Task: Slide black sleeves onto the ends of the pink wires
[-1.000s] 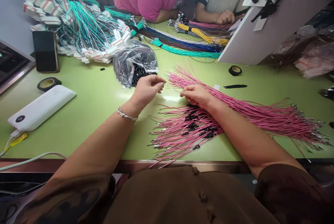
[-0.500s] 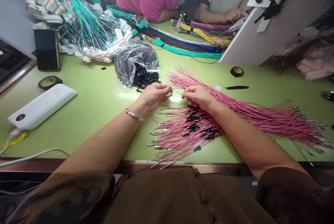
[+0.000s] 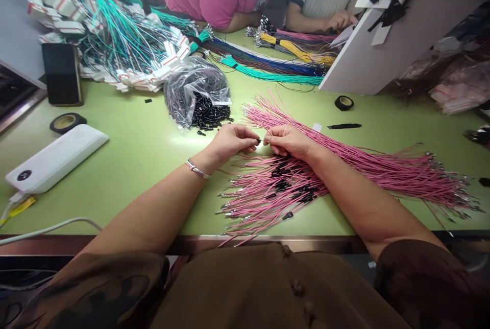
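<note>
My left hand (image 3: 236, 140) pinches a small black sleeve (image 3: 259, 141) between thumb and fingertips. Close beside it, my right hand (image 3: 287, 141) is closed on the end of a thin pink wire, most of which is hidden by the fingers. The fingertips of both hands nearly meet. Below my right hand lie pink wires with black sleeves (image 3: 281, 184) on them and metal tips at their left ends. A thick bundle of pink wires (image 3: 356, 160) runs under my right forearm. Loose black sleeves (image 3: 206, 114) spill from a clear plastic bag (image 3: 179, 94) behind my left hand.
At left lie a phone (image 3: 61, 73), a black tape roll (image 3: 67, 122) and a white power bank (image 3: 57, 160). Green wires with white connectors (image 3: 133, 79) pile up behind. Another tape roll (image 3: 344, 102) sits near a grey panel (image 3: 367, 53). Two people work across the table.
My left hand has moved slightly right, bringing the black sleeve up to my right fingertips. The gap between the hands has narrowed. The whole view has shifted a little.
</note>
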The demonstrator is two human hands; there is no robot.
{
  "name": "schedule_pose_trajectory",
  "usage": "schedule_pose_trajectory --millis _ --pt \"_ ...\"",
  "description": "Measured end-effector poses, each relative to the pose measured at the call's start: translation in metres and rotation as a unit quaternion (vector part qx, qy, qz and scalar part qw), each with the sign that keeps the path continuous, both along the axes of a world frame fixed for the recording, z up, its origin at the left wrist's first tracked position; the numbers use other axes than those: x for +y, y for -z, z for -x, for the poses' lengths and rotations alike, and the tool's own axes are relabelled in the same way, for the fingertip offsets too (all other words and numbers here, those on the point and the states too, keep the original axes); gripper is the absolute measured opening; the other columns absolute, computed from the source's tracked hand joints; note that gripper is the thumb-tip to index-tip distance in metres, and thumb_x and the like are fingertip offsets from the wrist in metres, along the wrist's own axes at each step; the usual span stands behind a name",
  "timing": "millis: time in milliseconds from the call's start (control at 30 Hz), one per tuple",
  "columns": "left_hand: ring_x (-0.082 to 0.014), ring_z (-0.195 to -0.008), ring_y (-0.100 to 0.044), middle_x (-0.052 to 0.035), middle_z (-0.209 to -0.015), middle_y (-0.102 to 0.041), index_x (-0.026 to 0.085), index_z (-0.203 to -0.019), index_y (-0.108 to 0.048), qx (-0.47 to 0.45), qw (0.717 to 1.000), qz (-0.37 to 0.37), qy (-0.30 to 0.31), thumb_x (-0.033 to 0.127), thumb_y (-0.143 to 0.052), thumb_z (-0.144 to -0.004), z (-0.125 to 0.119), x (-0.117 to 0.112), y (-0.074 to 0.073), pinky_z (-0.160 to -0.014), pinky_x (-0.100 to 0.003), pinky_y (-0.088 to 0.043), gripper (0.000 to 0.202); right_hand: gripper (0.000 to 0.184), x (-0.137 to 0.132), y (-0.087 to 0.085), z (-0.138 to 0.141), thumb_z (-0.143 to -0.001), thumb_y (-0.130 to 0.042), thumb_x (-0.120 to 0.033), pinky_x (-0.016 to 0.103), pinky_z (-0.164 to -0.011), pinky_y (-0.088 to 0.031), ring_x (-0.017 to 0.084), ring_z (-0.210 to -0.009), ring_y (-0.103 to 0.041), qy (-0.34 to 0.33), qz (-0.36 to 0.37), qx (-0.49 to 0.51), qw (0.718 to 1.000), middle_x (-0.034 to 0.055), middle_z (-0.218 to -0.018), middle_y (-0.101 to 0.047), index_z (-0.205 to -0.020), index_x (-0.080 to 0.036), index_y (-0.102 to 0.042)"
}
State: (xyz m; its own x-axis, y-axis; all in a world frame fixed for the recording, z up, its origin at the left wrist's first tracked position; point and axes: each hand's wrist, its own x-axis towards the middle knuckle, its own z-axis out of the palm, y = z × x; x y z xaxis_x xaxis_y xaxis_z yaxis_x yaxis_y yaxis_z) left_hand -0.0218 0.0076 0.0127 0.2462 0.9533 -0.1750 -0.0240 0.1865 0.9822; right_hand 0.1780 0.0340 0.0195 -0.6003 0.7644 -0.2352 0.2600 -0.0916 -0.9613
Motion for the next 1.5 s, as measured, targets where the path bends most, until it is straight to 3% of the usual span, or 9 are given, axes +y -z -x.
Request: schedule_pose_trajectory --millis 200,333,567,667,800,867,1033,1300,1500 --pt "-0.0102 -0.059 -0.061 -0.0052 -0.07 -0.074 0.012 -0.079 -0.078 0.062 0.996 -0.067 -0.022 0.017 -0.078 -0.067 -0.009 -0.002 0.002 -0.062 -0.023 -0.05 0.013 0.039 0.002 0.001 0.002 -0.083 -0.064 -0.053 0.019 -0.04 -0.032 0.005 -0.04 -0.043 0.064 -0.044 -0.031 0.996 -0.0016 -0.054 -0.058 -0.072 -0.016 -0.06" --pt "-0.0113 -0.065 -0.063 -0.0047 -0.076 -0.075 0.014 -0.089 -0.078 0.057 0.995 -0.085 -0.012 0.023 -0.075 -0.073 -0.004 0.001 0.006 -0.068 -0.025 -0.05 0.018 0.034 0.004 -0.003 0.005 -0.08 -0.067 -0.046 0.022 -0.047 -0.031 0.007 -0.049 -0.041 0.122 -0.151 -0.071 0.978 -0.0027 -0.052 -0.05 -0.071 -0.014 -0.067" --pt "-0.01 -0.054 -0.061 -0.0001 -0.064 -0.069 0.015 -0.1 -0.057 -0.025 0.998 -0.052 -0.011 0.016 -0.069 -0.077 -0.002 0.004 0.013 -0.058 -0.023 -0.049 0.025 0.026 0.0 0.001 0.015 -0.077 -0.067 -0.038 0.025 -0.053 -0.027 0.008 -0.053 -0.035 0.07 -0.256 -0.116 0.957 -0.0038 -0.054 -0.045 -0.081 -0.014 -0.075" --pt "-0.0109 -0.058 -0.064 -0.0033 -0.07 -0.072 0.016 -0.094 -0.056 -0.031 0.998 -0.048 -0.003 0.018 -0.071 -0.076 0.0 0.003 0.011 -0.061 -0.023 -0.05 0.024 0.018 0.002 -0.004 0.01 -0.075 -0.068 -0.031 0.025 -0.057 -0.032 0.009 -0.059 -0.044 0.063 -0.311 -0.139 0.938 -0.0001 -0.062 -0.056 -0.074 -0.014 -0.074" --pt "-0.0125 -0.065 -0.066 -0.0075 -0.077 -0.075 0.014 -0.086 -0.066 0.012 0.999 -0.034 0.005 0.021 -0.072 -0.075 0.004 -0.001 0.004 -0.067 -0.025 -0.053 0.015 0.009 0.012 -0.023 -0.014 -0.069 -0.07 -0.023 0.025 -0.057 -0.036 0.01 -0.057 -0.05 -0.083 -0.195 -0.228 0.95 0.0005 -0.062 -0.063 -0.069 -0.015 -0.074" --pt "-0.0148 -0.07 -0.068 -0.008 -0.077 -0.075 0.013 -0.082 -0.071 0.068 0.996 -0.054 0.02 0.02 -0.072 -0.074 0.005 -0.003 0.001 -0.073 -0.028 -0.054 0.01 0.011 0.017 -0.03 -0.025 -0.07 -0.07 -0.024 0.026 -0.057 -0.037 0.011 -0.057 -0.052 -0.098 -0.16 -0.237 0.953 0.0011 -0.063 -0.066 -0.073 -0.016 -0.076" --pt "-0.0183 -0.077 -0.069 -0.007 -0.084 -0.077 0.014 -0.081 -0.078 0.208 0.965 -0.144 0.062 0.019 -0.067 -0.074 0.005 -0.007 -0.001 -0.08 -0.03 -0.053 0.013 0.017 0.018 -0.028 -0.026 -0.076 -0.068 -0.028 0.026 -0.063 -0.042 0.013 -0.066 -0.058 -0.029 -0.197 -0.189 0.962 0.0039 -0.073 -0.071 -0.079 -0.014 -0.078" --pt "-0.017 -0.074 -0.065 -0.0065 -0.081 -0.076 0.012 -0.088 -0.077 0.296 0.935 -0.183 0.063 0.029 -0.06 -0.084 0.001 -0.009 0.0 -0.069 -0.027 -0.047 0.024 0.014 0.007 -0.013 0.0 -0.076 -0.067 -0.026 0.028 -0.071 -0.045 0.014 -0.073 -0.061 -0.045 -0.283 -0.152 0.946 0.0052 -0.076 -0.07 -0.077 -0.015 -0.076" --pt "-0.0151 -0.073 -0.058 -0.0045 -0.078 -0.067 0.016 -0.079 -0.078 0.391 0.862 -0.267 0.184 0.021 -0.065 -0.078 0.001 -0.015 -0.005 -0.068 -0.026 -0.042 0.013 0.025 0.013 -0.001 -0.005 -0.075 -0.068 -0.038 0.026 -0.056 -0.043 0.011 -0.055 -0.053 0.109 -0.142 -0.087 0.98 0.0019 -0.062 -0.063 -0.075 -0.014 -0.069"
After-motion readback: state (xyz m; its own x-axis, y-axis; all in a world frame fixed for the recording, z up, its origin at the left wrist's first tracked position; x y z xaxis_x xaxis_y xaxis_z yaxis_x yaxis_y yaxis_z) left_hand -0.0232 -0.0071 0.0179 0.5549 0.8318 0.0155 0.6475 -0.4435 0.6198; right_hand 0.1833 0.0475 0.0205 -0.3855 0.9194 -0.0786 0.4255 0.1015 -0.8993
